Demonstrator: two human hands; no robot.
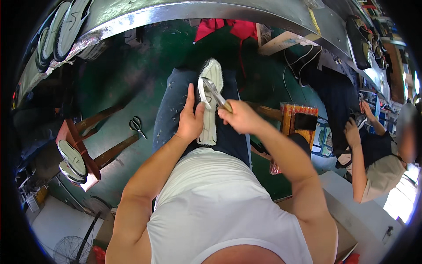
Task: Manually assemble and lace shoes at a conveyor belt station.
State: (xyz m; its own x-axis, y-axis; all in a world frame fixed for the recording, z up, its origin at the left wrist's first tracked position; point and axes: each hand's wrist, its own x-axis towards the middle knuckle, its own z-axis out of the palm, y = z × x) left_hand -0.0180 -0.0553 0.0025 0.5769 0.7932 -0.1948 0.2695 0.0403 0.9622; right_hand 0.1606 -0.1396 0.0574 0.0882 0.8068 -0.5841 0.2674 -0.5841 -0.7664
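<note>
A narrow pale shoe sole (211,127) lies lengthwise across my lap, underside up, with a stitched or bristly edge and dark marking on it. A curled white strip (204,93) stands up from its middle. My right hand (239,116) is closed around the handle of a curved metal hand tool (213,90), whose bent head rests over the sole near the strip. On the sole's left side is my left hand (190,119), index finger stretched along the edge and thumb close to the strip. Its other fingers are mostly hidden.
Scissors (138,126) lie on the green floor. A wooden stool (83,149) at left bears more soles (72,159). Ahead runs a metal-edged bench (167,11) with shoes on it. At right are a phone (306,121) on an orange package and a seated co-worker (373,163).
</note>
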